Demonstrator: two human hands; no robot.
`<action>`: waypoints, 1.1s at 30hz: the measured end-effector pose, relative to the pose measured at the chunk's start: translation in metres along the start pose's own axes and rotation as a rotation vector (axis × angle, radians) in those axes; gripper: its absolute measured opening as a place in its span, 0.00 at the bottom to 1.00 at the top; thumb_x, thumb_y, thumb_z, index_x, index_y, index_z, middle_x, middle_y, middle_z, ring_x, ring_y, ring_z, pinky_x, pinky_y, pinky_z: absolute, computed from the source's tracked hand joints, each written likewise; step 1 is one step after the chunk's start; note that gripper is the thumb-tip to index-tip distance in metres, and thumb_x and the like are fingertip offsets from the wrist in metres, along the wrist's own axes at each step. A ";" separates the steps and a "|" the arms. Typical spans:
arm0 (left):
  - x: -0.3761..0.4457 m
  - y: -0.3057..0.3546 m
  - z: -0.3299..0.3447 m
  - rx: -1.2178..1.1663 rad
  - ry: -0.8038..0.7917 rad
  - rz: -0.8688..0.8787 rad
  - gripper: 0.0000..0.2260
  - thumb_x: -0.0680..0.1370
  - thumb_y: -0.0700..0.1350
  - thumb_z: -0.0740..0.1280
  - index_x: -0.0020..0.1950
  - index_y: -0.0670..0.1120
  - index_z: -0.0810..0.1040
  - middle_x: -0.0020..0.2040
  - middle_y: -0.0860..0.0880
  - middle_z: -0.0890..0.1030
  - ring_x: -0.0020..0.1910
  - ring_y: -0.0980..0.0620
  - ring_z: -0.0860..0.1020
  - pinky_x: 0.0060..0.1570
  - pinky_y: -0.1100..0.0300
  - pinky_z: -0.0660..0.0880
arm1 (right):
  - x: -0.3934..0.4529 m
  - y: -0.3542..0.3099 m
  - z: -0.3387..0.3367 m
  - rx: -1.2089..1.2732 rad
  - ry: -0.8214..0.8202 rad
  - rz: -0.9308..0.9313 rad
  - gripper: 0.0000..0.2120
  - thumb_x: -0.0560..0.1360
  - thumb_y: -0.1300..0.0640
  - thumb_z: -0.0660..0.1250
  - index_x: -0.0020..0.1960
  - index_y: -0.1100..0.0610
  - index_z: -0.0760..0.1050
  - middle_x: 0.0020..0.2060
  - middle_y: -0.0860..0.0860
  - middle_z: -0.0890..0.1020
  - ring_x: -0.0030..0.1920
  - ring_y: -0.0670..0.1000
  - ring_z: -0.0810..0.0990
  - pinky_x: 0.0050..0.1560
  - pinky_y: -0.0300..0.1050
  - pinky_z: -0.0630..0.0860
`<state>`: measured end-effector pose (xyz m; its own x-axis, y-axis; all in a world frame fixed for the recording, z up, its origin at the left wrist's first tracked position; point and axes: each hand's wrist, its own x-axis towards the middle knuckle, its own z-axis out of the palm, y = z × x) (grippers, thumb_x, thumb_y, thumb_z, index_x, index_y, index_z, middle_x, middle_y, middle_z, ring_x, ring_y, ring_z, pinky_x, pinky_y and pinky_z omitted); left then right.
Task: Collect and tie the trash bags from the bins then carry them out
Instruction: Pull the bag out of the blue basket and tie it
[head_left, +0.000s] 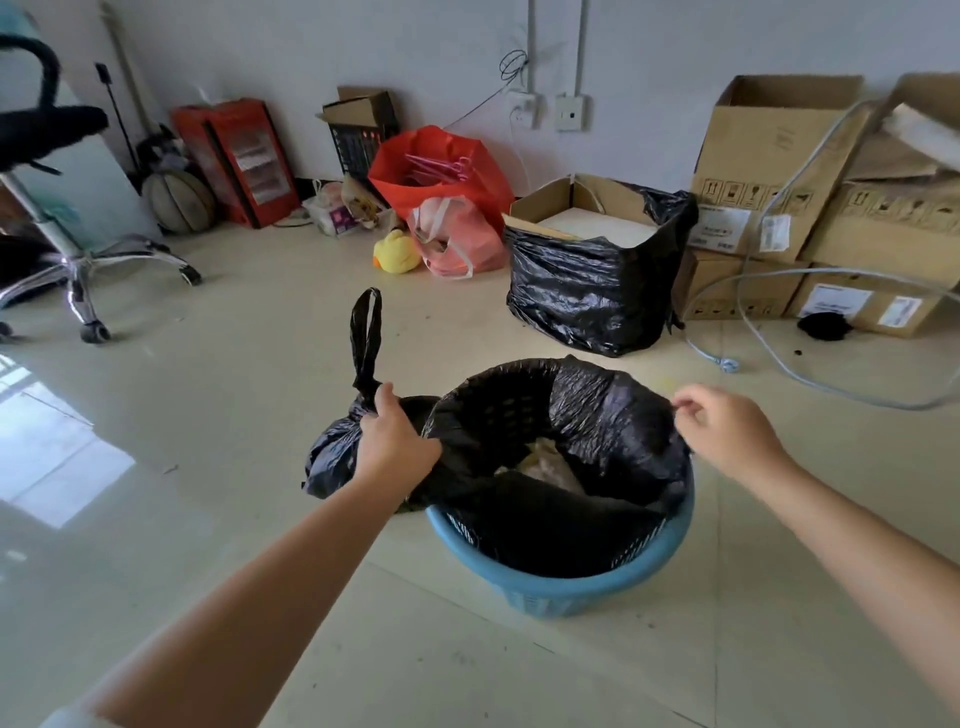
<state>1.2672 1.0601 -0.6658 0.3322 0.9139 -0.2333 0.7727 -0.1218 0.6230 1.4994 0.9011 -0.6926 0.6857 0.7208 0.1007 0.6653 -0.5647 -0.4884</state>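
Looking down at a blue bin (566, 587) on the pale tiled floor (260, 364), I see a black liner bag (597, 431) draped inside it, its edge folded over the far rim, with pale rubbish showing at the bottom. My left hand (395, 436) is closed on the liner's left edge, and it is touching the knot of a tied black bag (332, 452) that sits on the floor just beside the bin, its looped handle sticking up. My right hand (727, 431) is pinching the liner's right edge between thumb and fingertips, lifted slightly off the rim. Beyond the bin, against the wall, stands a cardboard box (582, 208) wrapped in another black bag, with a red bag (441, 171), a pink bag (457, 239) and a yellow duck toy (396, 253) to its left. Stacked cartons (769, 171) are at the right; an office chair (67, 249) is at the left.
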 end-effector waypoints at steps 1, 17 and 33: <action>0.004 -0.008 -0.001 0.040 0.039 -0.043 0.35 0.75 0.40 0.64 0.76 0.47 0.47 0.68 0.36 0.64 0.55 0.40 0.74 0.47 0.53 0.72 | 0.010 0.008 0.001 0.004 0.049 0.155 0.12 0.75 0.61 0.60 0.56 0.64 0.75 0.51 0.61 0.80 0.55 0.61 0.78 0.47 0.49 0.72; 0.036 -0.031 -0.020 0.121 -0.149 -0.350 0.13 0.77 0.34 0.57 0.32 0.40 0.66 0.27 0.44 0.73 0.23 0.50 0.75 0.21 0.64 0.76 | 0.061 -0.002 0.018 0.386 0.044 0.579 0.19 0.75 0.63 0.59 0.26 0.60 0.59 0.28 0.59 0.67 0.40 0.56 0.69 0.41 0.44 0.62; 0.028 0.100 -0.093 -0.632 0.009 0.256 0.14 0.82 0.42 0.55 0.37 0.49 0.71 0.40 0.46 0.78 0.33 0.55 0.71 0.33 0.64 0.66 | 0.092 -0.170 -0.092 1.047 0.082 0.040 0.16 0.73 0.74 0.58 0.36 0.54 0.66 0.39 0.55 0.76 0.32 0.47 0.73 0.30 0.34 0.69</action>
<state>1.3034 1.1092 -0.5403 0.4557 0.8900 -0.0161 0.2049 -0.0872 0.9749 1.4760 1.0265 -0.5204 0.7457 0.6576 0.1069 0.0806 0.0703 -0.9943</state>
